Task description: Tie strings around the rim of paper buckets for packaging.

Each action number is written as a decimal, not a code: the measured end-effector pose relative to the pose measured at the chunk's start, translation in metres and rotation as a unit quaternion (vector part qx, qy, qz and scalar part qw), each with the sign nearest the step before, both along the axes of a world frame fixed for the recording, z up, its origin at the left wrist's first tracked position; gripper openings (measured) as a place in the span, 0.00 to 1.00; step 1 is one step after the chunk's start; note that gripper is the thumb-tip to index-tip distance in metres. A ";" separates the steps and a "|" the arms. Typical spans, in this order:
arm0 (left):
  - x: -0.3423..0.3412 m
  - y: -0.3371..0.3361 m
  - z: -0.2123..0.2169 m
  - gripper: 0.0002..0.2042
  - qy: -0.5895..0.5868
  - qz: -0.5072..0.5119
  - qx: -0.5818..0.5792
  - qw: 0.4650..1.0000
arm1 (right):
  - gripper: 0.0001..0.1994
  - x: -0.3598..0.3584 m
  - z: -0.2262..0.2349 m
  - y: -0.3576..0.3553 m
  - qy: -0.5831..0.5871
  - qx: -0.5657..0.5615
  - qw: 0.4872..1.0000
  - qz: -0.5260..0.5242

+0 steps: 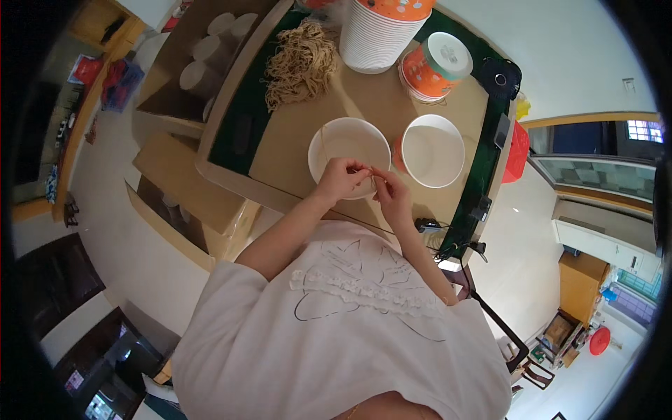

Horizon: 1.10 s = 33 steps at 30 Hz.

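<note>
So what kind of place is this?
Maybe a home with a work table: I see furniture, a tall stack of tubs and a heap of tan strands.

Soft, moderately bright indoor light puts faint shadows on the cardboard sheet (280,157) and gentle shading inside the paper bowl (357,138) under the hands, while the barred window (645,131) glares and fisheye distortion bends the table rim (224,178) and surroundings toward blackened corners.

String heap (302,64) left of stacked tubs (376,40)
</note>
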<state>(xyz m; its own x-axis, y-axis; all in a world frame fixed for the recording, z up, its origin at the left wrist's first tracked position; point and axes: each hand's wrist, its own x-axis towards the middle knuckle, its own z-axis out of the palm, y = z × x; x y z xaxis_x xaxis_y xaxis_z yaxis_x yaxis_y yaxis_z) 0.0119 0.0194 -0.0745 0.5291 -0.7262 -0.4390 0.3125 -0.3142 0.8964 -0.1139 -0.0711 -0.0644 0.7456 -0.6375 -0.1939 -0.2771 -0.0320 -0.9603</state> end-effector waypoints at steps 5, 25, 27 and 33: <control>0.001 0.003 -0.003 0.07 -0.010 -0.032 -0.017 0.999 | 0.05 0.006 -0.004 -0.005 0.040 -0.014 0.999 -0.001; -0.003 0.002 -0.002 0.02 -0.135 0.010 -0.033 0.990 | 0.05 0.010 0.010 0.000 0.027 -0.101 0.994 0.014; -0.002 0.001 -0.003 0.02 -0.122 0.011 -0.032 0.992 | 0.04 0.011 0.009 -0.001 0.041 -0.107 0.993 0.017; -0.003 0.001 -0.007 0.01 -0.088 0.021 -0.036 0.995 | 0.04 0.011 0.006 -0.001 0.055 -0.125 0.990 0.020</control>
<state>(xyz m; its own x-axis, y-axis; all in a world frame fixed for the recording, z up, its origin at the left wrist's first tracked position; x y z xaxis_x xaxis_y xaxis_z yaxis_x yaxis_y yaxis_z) 0.0090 0.0204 -0.0820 0.6244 -0.7277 -0.2838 0.1597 -0.2367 0.9584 -0.1029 -0.0722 -0.0580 0.7547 -0.6458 -0.1155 -0.3739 -0.2787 -0.8846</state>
